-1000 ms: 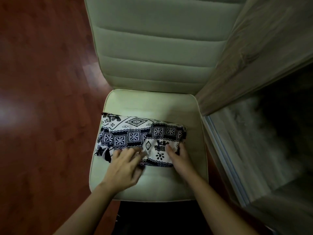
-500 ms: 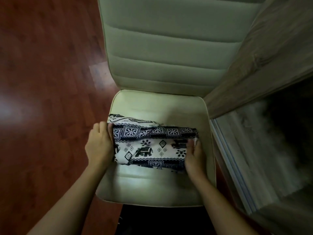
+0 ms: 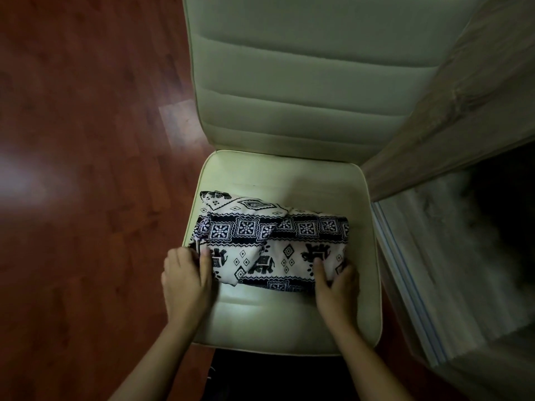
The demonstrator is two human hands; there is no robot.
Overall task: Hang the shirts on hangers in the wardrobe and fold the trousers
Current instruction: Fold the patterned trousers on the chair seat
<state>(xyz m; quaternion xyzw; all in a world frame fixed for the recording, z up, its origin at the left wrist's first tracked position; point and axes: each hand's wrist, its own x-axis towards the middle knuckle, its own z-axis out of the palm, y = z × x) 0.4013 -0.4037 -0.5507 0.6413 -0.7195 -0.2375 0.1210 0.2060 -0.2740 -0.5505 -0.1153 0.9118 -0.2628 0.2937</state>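
Two hands grip folded trousers (image 3: 272, 244), black-and-white elephant print, lying approx. mid chair seat (image 3: 289, 319), long side running 9 to 3 o'clock. L hand (image 3: 186, 280) at bundle's 8 o'clock corner: thumb on top, fingers curled round the edge; R hand (image 3: 335, 285) at 4 o'clock corner: thumb pressed on top, fingers wrapped round that end. Red-brown wood floor (image 3: 86, 198) at chair's 9 o'clock, grey wardrobe panel (image 3: 463, 111) at 3 o'clock, just beside seat.
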